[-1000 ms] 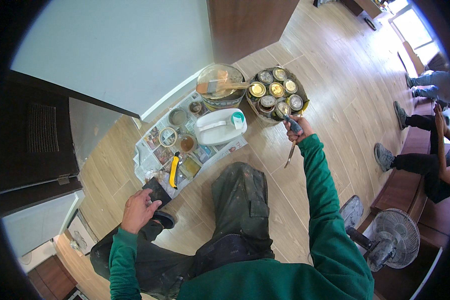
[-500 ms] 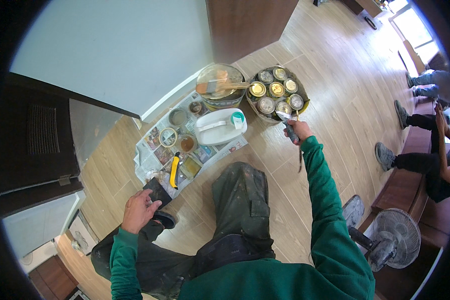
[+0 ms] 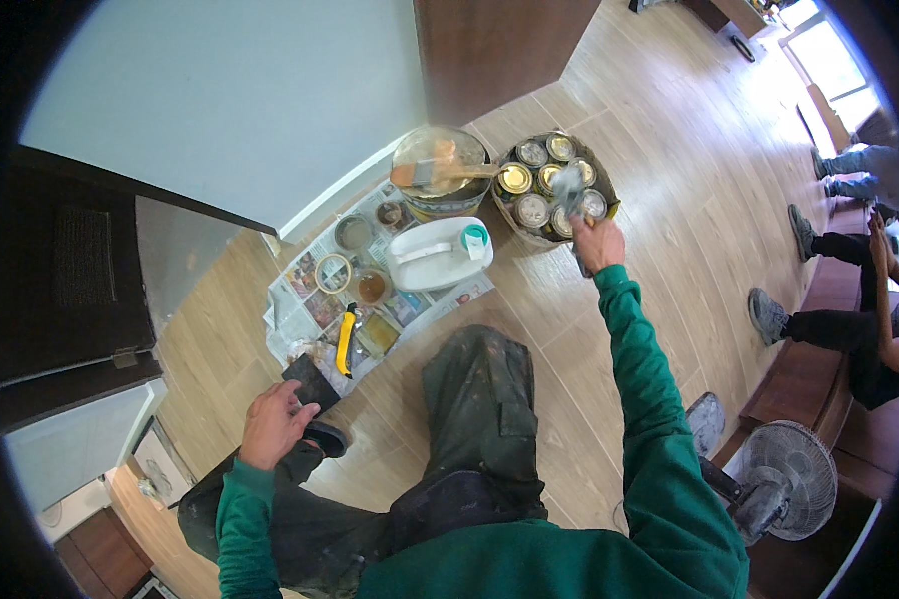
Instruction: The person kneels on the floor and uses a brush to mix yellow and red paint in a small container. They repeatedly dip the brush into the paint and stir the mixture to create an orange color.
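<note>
My right hand (image 3: 598, 243) is closed round a putty knife (image 3: 568, 188), whose grey blade end is blurred over a round tub (image 3: 610, 213) of small lidded tins (image 3: 532, 211). Some lids are gold, others silvery. At the lower left, my left hand (image 3: 274, 424) has its fingers bent onto a flat black square pad (image 3: 311, 385) at the corner of a newspaper sheet (image 3: 288, 317). Close by lies a yellow utility knife (image 3: 346, 340). On the paper are a jar of brown stuff (image 3: 372, 288), a roll of tape (image 3: 333, 273) and a white jug with a green cap (image 3: 418, 262).
A wide brush (image 3: 440, 173) lies across a bucket (image 3: 456, 207) by the pale wall (image 3: 240, 100). On the right are a fan (image 3: 791, 477) and seated people's legs (image 3: 829, 327). A dark door (image 3: 70, 270) stands left. My knee (image 3: 477, 374) is in the middle.
My right hand has moved slightly left and up, swinging the putty knife from the tub's near edge to over the tins. My left hand and the pad stay nearly in place.
</note>
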Tool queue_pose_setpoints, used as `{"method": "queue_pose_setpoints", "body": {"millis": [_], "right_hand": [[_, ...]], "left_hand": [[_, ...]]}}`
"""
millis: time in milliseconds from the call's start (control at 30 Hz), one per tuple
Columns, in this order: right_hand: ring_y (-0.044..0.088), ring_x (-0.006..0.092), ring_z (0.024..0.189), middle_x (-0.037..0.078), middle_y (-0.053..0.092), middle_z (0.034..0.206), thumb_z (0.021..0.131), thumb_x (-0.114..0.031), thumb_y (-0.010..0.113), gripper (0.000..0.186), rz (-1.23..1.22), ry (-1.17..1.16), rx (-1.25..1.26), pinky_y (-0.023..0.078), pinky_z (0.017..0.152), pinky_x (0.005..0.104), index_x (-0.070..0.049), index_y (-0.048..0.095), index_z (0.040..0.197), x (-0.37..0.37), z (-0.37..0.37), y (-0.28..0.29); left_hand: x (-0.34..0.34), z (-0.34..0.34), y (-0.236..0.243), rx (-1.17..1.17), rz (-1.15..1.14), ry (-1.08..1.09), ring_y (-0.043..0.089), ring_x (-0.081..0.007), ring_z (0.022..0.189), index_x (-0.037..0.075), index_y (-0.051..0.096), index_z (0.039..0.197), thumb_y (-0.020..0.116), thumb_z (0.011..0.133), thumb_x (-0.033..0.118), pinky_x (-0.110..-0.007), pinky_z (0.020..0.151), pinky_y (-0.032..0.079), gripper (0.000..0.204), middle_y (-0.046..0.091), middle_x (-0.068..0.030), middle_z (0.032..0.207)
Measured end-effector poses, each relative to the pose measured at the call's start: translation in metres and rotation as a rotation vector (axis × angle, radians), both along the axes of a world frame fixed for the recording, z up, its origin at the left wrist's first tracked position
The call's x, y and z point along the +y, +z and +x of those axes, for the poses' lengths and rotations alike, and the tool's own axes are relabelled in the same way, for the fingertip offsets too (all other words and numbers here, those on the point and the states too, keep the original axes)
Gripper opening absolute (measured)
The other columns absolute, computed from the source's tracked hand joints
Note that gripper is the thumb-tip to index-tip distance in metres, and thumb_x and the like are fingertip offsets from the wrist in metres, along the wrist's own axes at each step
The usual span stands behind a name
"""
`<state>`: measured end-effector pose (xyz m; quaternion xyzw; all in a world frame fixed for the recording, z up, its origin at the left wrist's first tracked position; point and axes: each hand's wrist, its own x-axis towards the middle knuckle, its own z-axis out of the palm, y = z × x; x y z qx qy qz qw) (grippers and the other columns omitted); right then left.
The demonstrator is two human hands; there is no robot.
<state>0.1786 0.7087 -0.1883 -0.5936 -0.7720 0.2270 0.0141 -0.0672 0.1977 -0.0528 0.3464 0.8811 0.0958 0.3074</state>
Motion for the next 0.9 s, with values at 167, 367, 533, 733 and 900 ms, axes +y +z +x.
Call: {"method": "queue_pose_setpoints", "body": {"millis": [167, 367, 533, 733, 900], "right_hand": [[0.070, 0.0466, 0.087, 0.023, 0.073, 0.093, 0.092, -0.045, 0.069, 0.042, 0.313, 0.014, 0.441, 0.053, 0.076, 0.0540, -0.004, 0.066, 0.099, 0.009, -0.027, 0.007], [0.071, 0.0418, 0.083, 0.019, 0.074, 0.090, 0.091, -0.042, 0.072, 0.043, 0.341, 0.181, 0.269, 0.055, 0.071, 0.0522, -0.012, 0.057, 0.119, 0.009, -0.060, -0.046], [0.070, 0.0467, 0.084, 0.025, 0.071, 0.087, 0.090, -0.029, 0.069, 0.043, 0.295, 0.243, 0.080, 0.053, 0.073, 0.0586, -0.009, 0.051, 0.123, 0.010, -0.077, -0.063], [0.068, 0.0484, 0.087, 0.026, 0.071, 0.091, 0.095, -0.041, 0.063, 0.043, 0.189, 0.146, 0.018, 0.052, 0.075, 0.0563, -0.002, 0.055, 0.112, 0.005, -0.064, -0.041], [0.065, 0.0500, 0.082, 0.024, 0.070, 0.091, 0.092, -0.045, 0.064, 0.043, 0.233, 0.006, 0.358, 0.049, 0.072, 0.0533, -0.004, 0.062, 0.101, -0.009, 0.018, -0.023]], "left_hand": [[0.003, 0.002, -0.003, -0.049, 0.004, 0.006, 0.071, -0.0302, 0.080, -0.004, 0.067, 0.120, 0.082, 0.081, 0.022, -0.040, 0.077, 0.057, 0.049, 0.070, -0.0182, 0.094], [0.002, -0.002, -0.005, -0.054, -0.014, 0.006, 0.070, -0.0318, 0.083, -0.004, 0.067, 0.119, 0.082, 0.081, 0.024, -0.042, 0.078, 0.055, 0.050, 0.070, -0.0181, 0.095], [0.006, -0.003, -0.006, -0.026, -0.045, -0.037, 0.069, -0.0332, 0.084, -0.004, 0.066, 0.119, 0.082, 0.082, 0.025, -0.043, 0.079, 0.055, 0.050, 0.070, -0.0180, 0.095], [0.008, -0.001, 0.001, -0.041, -0.031, -0.015, 0.068, -0.0328, 0.085, -0.004, 0.066, 0.120, 0.081, 0.082, 0.025, -0.043, 0.081, 0.054, 0.050, 0.069, -0.0176, 0.095], [0.004, 0.000, 0.000, 0.012, -0.037, -0.050, 0.069, -0.0324, 0.085, -0.003, 0.066, 0.122, 0.082, 0.082, 0.024, -0.043, 0.080, 0.054, 0.051, 0.069, -0.0174, 0.097]]}}
